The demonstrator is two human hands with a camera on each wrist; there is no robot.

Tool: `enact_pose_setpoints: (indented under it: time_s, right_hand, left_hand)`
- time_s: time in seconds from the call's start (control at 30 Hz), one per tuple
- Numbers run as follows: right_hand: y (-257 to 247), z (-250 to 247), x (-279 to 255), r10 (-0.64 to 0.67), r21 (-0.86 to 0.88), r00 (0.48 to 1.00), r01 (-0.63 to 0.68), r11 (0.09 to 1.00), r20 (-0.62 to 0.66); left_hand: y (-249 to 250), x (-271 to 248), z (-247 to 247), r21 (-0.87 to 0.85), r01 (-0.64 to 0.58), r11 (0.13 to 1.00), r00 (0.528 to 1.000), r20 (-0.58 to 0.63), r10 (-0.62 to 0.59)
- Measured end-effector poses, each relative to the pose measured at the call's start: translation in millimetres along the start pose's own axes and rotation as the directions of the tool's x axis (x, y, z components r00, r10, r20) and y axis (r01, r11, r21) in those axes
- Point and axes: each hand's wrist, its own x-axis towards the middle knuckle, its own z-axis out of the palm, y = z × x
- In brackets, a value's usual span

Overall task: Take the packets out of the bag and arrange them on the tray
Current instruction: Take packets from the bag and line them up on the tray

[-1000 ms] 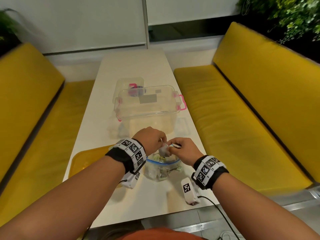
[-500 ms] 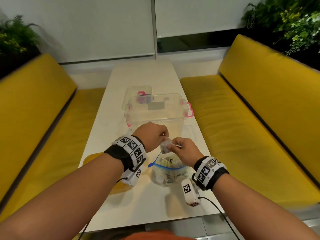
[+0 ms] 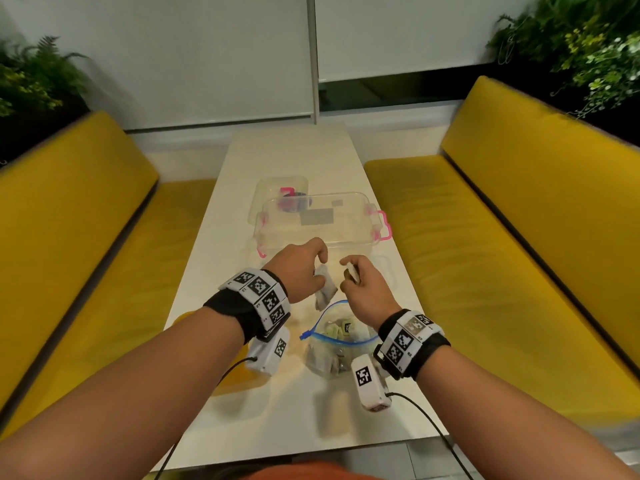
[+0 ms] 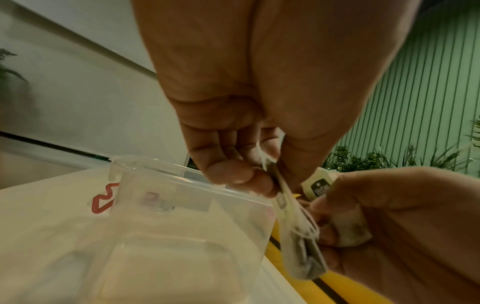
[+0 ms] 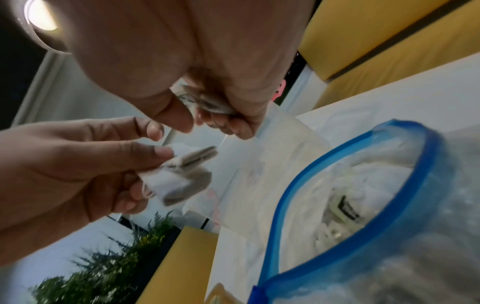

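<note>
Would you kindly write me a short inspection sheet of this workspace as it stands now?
Surface: white table, long, between the benches.
Job's things: zip bag open, packets inside; yellow tray at the near left, mostly hidden by the left arm.
Clutter: clear box with pink latches; a smaller tub behind it.
Grips: left hand pinches a packet; right hand holds another packet.
Cables: black leads from the wrist cameras.
Surroundings: yellow benches, plants, white blinds.

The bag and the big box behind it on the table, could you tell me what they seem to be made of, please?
The bag: thin, clear, soft plastic film, crinkled, with a blue zip strip around its mouth. The box: clear rigid plastic, probably moulded, with a smooth glossy rim and pink latches.
</note>
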Motion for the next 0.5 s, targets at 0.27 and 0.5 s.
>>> enact_pose_setpoints:
  time_s: [0.27,0.5]
  right_hand:
    - [-17.8,16.5,1.9,-0.020,-0.087,0.952,0.048,0.995,0.306]
    - [-14.7,28.5,7.1,0.015,0.113,0.910,-0.068,0.991,0.415]
  left_hand:
    - [-2.2,-3.5,-9.1,-0.085,-0.023,0.996,0.999,-0.046,0.019]
    - [-20.0,-16.2,-15.2,-0.250,-0.012,0.968,0.999,-0.035,0.003]
